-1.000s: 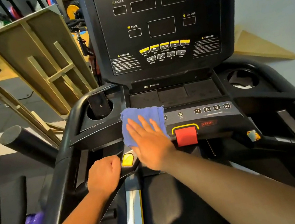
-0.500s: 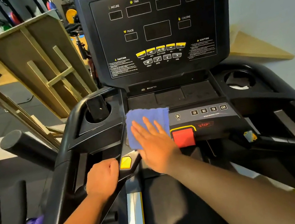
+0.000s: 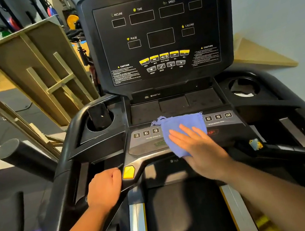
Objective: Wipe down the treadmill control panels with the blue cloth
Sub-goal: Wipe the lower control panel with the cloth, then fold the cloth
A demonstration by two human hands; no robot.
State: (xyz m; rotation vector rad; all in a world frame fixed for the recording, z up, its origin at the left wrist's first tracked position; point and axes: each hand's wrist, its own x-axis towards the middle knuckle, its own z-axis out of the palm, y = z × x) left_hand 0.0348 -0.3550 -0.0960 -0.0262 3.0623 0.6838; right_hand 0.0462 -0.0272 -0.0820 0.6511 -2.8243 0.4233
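Observation:
The blue cloth [image 3: 181, 130] lies flat on the middle of the treadmill's lower control panel [image 3: 144, 143], covering the red stop button. My right hand [image 3: 197, 146] presses it down with straight, spread fingers. Number keys show on the panel to the left and right of the cloth. My left hand [image 3: 104, 189] grips the left handrail beside a yellow button [image 3: 128, 172]. The tall upper display panel [image 3: 159, 34] stands dark behind, untouched.
A phone [image 3: 99, 115] stands in the left cup holder; the right cup holder [image 3: 243, 87] holds a light scrap. Wooden frames [image 3: 39, 78] lean at the left. A black padded roller [image 3: 22, 156] juts out left. The belt [image 3: 186, 217] runs below.
My right hand has slid the cloth rightward along the lower panel, uncovering the left number keys and covering the red stop button. My left hand has stayed on the rail.

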